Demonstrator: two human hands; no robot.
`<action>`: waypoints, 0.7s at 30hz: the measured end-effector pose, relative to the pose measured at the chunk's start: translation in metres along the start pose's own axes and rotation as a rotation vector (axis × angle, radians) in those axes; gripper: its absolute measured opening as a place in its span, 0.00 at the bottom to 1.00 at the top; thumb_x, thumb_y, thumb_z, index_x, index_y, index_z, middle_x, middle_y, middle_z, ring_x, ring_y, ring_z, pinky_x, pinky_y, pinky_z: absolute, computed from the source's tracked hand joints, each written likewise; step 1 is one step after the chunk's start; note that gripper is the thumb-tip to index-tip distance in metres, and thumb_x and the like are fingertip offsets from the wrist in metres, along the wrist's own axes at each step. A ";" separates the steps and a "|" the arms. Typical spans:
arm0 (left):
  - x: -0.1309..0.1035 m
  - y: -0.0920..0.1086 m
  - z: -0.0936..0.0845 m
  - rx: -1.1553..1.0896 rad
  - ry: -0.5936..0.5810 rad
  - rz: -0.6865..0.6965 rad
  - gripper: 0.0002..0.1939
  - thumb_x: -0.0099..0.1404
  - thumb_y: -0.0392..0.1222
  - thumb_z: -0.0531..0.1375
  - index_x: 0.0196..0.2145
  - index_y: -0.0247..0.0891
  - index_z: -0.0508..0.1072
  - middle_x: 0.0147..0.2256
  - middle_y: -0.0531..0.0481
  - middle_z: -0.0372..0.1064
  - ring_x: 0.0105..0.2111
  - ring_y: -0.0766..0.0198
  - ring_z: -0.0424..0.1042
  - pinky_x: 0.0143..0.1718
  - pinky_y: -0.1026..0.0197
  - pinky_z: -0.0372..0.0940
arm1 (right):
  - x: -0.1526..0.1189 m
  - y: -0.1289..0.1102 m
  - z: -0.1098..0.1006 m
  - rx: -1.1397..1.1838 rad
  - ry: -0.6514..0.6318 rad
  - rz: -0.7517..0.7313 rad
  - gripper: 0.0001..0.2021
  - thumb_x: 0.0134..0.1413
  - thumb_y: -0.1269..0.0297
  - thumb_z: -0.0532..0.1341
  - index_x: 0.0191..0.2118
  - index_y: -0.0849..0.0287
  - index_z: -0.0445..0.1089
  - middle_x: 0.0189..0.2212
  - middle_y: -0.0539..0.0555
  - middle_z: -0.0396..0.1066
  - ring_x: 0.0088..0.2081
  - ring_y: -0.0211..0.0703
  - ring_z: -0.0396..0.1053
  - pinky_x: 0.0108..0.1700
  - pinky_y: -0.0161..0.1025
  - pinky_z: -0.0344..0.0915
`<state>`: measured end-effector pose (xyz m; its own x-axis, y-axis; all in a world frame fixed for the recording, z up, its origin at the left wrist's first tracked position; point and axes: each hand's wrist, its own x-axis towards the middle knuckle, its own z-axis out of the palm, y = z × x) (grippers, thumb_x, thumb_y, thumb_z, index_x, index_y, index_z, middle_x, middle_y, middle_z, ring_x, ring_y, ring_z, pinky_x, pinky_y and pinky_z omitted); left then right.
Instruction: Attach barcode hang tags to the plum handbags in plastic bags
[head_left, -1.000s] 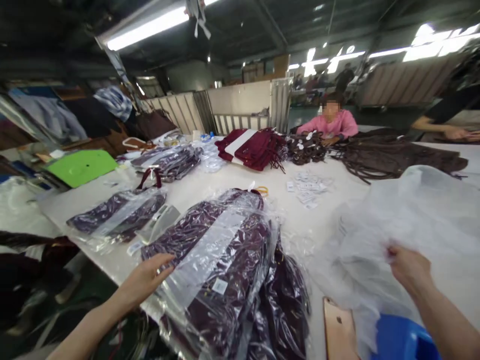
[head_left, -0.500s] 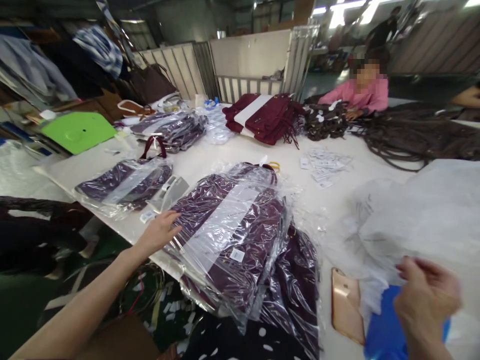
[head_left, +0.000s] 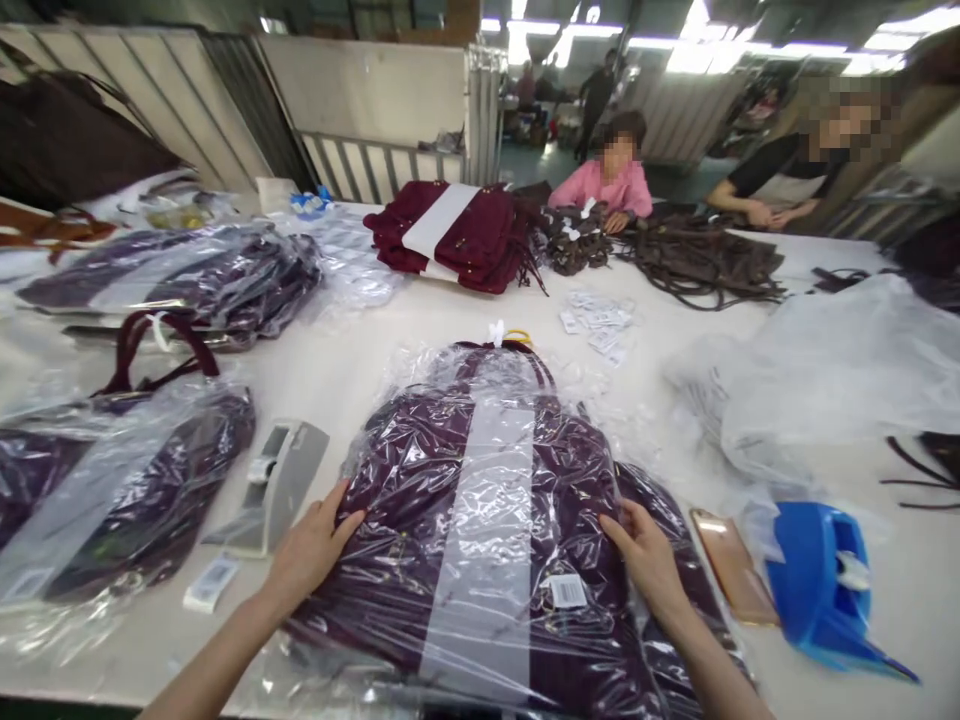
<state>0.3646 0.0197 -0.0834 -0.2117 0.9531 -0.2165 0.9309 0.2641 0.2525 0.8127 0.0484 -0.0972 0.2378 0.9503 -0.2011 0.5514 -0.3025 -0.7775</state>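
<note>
The right hand [head_left: 651,562] has been brought from plastic [head_left: 844,370] to bag [head_left: 409,480], now steadied two-sidedly with the left hand [head_left: 311,545], fingers spread.

Plastic-wrapped maroon bag [head_left: 551,525] — fingers [head_left: 616,532] at both sides.

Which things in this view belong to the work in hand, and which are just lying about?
In hand:
- wrapped maroon bag, left hand and right hand at its sides
- its white band
- its barcode label

Apparently just lying about, untouched:
- phone
- blue dispenser
- grey dispenser
- loose white labels
</note>
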 end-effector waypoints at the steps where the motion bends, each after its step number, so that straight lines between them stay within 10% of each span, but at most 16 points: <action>1: -0.005 -0.004 0.000 -0.027 -0.010 0.007 0.32 0.63 0.58 0.41 0.58 0.35 0.53 0.45 0.40 0.67 0.43 0.53 0.69 0.43 0.54 0.63 | -0.001 0.001 -0.003 -0.035 -0.004 0.011 0.25 0.44 0.45 0.55 0.43 0.60 0.65 0.33 0.56 0.69 0.35 0.51 0.68 0.41 0.47 0.64; 8: -0.004 0.022 -0.004 0.124 0.279 0.318 0.30 0.63 0.54 0.46 0.57 0.32 0.56 0.54 0.34 0.59 0.54 0.46 0.58 0.50 0.47 0.59 | 0.050 -0.085 -0.002 -0.480 0.257 -0.529 0.19 0.54 0.54 0.53 0.46 0.63 0.63 0.42 0.62 0.65 0.47 0.52 0.61 0.51 0.47 0.58; 14: 0.033 0.081 0.033 0.290 0.321 0.726 0.33 0.62 0.52 0.51 0.62 0.43 0.46 0.62 0.43 0.45 0.61 0.49 0.44 0.57 0.45 0.49 | 0.185 -0.180 0.099 -0.748 -0.112 -0.650 0.18 0.59 0.62 0.51 0.53 0.63 0.58 0.50 0.59 0.62 0.52 0.45 0.58 0.53 0.39 0.54; 21: 0.040 0.077 0.060 0.411 0.309 0.714 0.35 0.60 0.50 0.54 0.62 0.41 0.46 0.62 0.43 0.43 0.61 0.49 0.43 0.59 0.47 0.42 | 0.266 -0.173 0.185 -0.803 -0.114 -0.577 0.19 0.56 0.59 0.56 0.50 0.66 0.61 0.45 0.66 0.65 0.48 0.56 0.60 0.48 0.52 0.53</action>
<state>0.4454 0.0693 -0.1299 0.4460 0.8835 0.1431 0.8927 -0.4277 -0.1422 0.6329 0.3676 -0.1264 -0.2921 0.9564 -0.0078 0.9461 0.2877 -0.1487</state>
